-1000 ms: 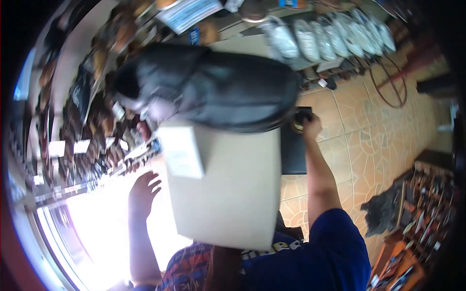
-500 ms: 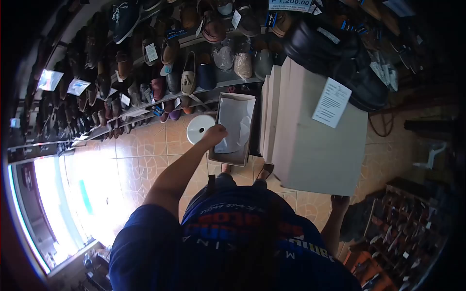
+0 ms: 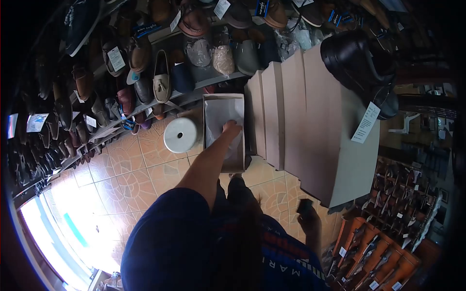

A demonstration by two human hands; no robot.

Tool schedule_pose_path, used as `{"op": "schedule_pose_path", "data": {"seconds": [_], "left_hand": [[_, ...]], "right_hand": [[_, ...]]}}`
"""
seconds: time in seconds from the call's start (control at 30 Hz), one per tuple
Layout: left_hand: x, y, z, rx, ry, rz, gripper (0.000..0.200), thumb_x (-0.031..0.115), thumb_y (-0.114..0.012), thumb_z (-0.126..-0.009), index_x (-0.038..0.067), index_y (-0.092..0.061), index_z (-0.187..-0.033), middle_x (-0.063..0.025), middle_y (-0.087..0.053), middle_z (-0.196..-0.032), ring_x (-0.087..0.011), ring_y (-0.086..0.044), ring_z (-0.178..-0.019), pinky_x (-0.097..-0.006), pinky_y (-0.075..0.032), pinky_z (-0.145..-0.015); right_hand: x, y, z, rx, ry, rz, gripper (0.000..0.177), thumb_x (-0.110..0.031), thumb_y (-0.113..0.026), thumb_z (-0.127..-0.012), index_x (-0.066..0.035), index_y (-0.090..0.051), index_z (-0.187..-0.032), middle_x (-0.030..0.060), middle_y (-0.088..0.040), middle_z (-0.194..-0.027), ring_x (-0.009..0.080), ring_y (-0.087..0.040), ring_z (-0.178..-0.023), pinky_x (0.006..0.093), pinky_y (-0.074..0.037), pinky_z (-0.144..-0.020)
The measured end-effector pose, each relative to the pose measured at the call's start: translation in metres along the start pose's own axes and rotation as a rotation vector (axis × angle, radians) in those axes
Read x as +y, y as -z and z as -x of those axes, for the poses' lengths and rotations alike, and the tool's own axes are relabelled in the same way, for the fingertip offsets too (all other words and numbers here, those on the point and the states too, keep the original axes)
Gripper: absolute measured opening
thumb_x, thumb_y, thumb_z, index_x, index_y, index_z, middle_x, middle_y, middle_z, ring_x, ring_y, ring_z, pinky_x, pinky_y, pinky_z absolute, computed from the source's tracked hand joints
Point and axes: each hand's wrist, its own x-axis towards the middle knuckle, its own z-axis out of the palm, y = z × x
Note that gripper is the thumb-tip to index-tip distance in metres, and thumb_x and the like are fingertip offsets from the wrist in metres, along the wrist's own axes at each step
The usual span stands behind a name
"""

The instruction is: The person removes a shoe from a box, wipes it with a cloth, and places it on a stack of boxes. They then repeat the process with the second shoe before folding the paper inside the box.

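Observation:
Inside an open shoebox (image 3: 206, 145), my left hand (image 3: 232, 128) reaches onto the white paper (image 3: 216, 119) that lines it. Its fingers are curled together against the paper. Down by my right side, my right hand (image 3: 309, 224) is closed around a small dark object (image 3: 305, 207); its kind is too dim to tell. Right of the shoebox rises a stack of pale cardboard boxes (image 3: 310, 121). Dark leather shoes (image 3: 352, 60) rest on top of it, with a white tag (image 3: 365, 122) hanging from them.
A round white stool (image 3: 180, 135) stands left of the shoebox on the tiled floor (image 3: 165, 174). Shelves of shoes, among them a beige tasselled loafer (image 3: 162, 82), run along the front and left. A wooden rack (image 3: 374, 257) stands at lower right. Bright light enters at lower left.
My left hand has moved from the shoebox's left side further into it. My right hand has come away from the box stack's lower edge and now shows a dark object. The view has shifted.

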Motion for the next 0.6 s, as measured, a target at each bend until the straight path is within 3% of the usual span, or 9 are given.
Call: {"op": "schedule_pose_path", "data": {"seconds": [0.17,0.2,0.23,0.3,0.37,0.43,0.47,0.53,0.6], "left_hand": [[0.046,0.098,0.111,0.29,-0.089,0.38,0.031,0.021,-0.072,-0.071,0.006,-0.062,-0.096,-0.0116,-0.061,-0.091,-0.0203,-0.057,-0.087,-0.03,-0.045,-0.075],[0.0,0.099,0.097,0.442,-0.272,0.464,0.02,0.009,-0.068,-0.071,0.004,-0.058,-0.088,-0.0063,-0.055,-0.078,-0.0124,-0.053,-0.066,-0.0277,-0.047,-0.062],[-0.037,0.115,0.096,0.623,-0.472,0.321,0.018,0.009,-0.066,-0.073,0.006,-0.06,-0.089,-0.0053,-0.056,-0.077,-0.0114,-0.053,-0.064,-0.0264,-0.045,-0.058],[-0.086,0.175,0.129,0.6,-0.174,0.357,0.013,0.005,-0.056,-0.075,0.008,-0.063,-0.086,-0.0071,-0.061,-0.082,-0.0161,-0.058,-0.072,-0.0318,-0.048,-0.066],[-0.17,0.221,0.146,0.866,-0.078,-0.187,0.024,0.007,-0.053,-0.073,0.012,-0.067,-0.091,-0.0134,-0.064,-0.092,-0.0278,-0.063,-0.087,-0.0375,-0.05,-0.073],[-0.198,0.259,0.161,0.983,0.651,-0.339,0.037,0.025,-0.063,-0.073,0.01,-0.06,-0.107,-0.016,-0.06,-0.1,-0.0321,-0.057,-0.095,-0.0443,-0.045,-0.083],[-0.188,0.267,0.172,1.229,0.628,-0.337,0.042,0.026,-0.065,-0.075,0.008,-0.055,-0.112,-0.017,-0.057,-0.107,-0.0342,-0.053,-0.099,-0.0468,-0.042,-0.086],[-0.133,0.274,0.19,1.453,0.111,-0.358,0.039,0.02,-0.065,-0.074,0.006,-0.055,-0.109,-0.0169,-0.055,-0.109,-0.0349,-0.05,-0.103,-0.0449,-0.04,-0.088],[-0.08,0.248,0.185,1.14,-0.179,-0.441,0.043,0.011,-0.067,-0.068,0.005,-0.054,-0.108,-0.0158,-0.055,-0.11,-0.0356,-0.049,-0.104,-0.0435,-0.038,-0.09]], "right_hand": [[0.018,-0.121,-0.01,-0.196,-0.1,0.187,0.048,-0.015,-0.061,-0.079,0.002,-0.046,-0.121,0.0127,-0.059,-0.104,0.0203,-0.059,-0.088,0.0303,-0.048,-0.076],[0.019,-0.136,-0.013,-0.26,-0.099,0.219,0.049,-0.014,-0.061,-0.078,0.003,-0.045,-0.121,0.0143,-0.058,-0.105,0.0203,-0.059,-0.088,0.0295,-0.048,-0.077],[0.016,-0.152,-0.012,-0.279,-0.11,0.305,0.05,-0.013,-0.06,-0.079,0.005,-0.044,-0.122,0.0161,-0.058,-0.107,0.0223,-0.06,-0.092,0.0312,-0.048,-0.082],[0.015,-0.174,-0.013,-0.314,-0.112,0.318,0.049,-0.013,-0.059,-0.079,0.006,-0.044,-0.122,0.0174,-0.058,-0.107,0.0237,-0.06,-0.095,0.0323,-0.048,-0.085],[0.015,-0.181,-0.019,-0.352,-0.099,0.352,0.049,-0.013,-0.058,-0.08,0.007,-0.042,-0.122,0.0197,-0.058,-0.107,0.0262,-0.059,-0.1,0.0345,-0.047,-0.089],[0.015,-0.185,-0.023,-0.334,-0.085,0.401,0.049,-0.012,-0.057,-0.081,0.007,-0.042,-0.123,0.0199,-0.058,-0.107,0.0264,-0.06,-0.099,0.0343,-0.047,-0.088],[0.015,-0.188,-0.026,-0.324,-0.076,0.426,0.048,-0.012,-0.057,-0.081,0.008,-0.042,-0.123,0.02,-0.058,-0.108,0.0265,-0.06,-0.099,0.0343,-0.047,-0.088],[0.015,-0.194,-0.026,-0.334,-0.064,0.441,0.047,-0.01,-0.056,-0.082,0.008,-0.042,-0.122,0.0199,-0.058,-0.107,0.0263,-0.06,-0.098,0.034,-0.048,-0.087],[0.014,-0.205,-0.022,-0.34,-0.061,0.495,0.045,-0.009,-0.056,-0.082,0.008,-0.043,-0.122,0.0197,-0.058,-0.106,0.026,-0.06,-0.098,0.0338,-0.048,-0.087]]}}
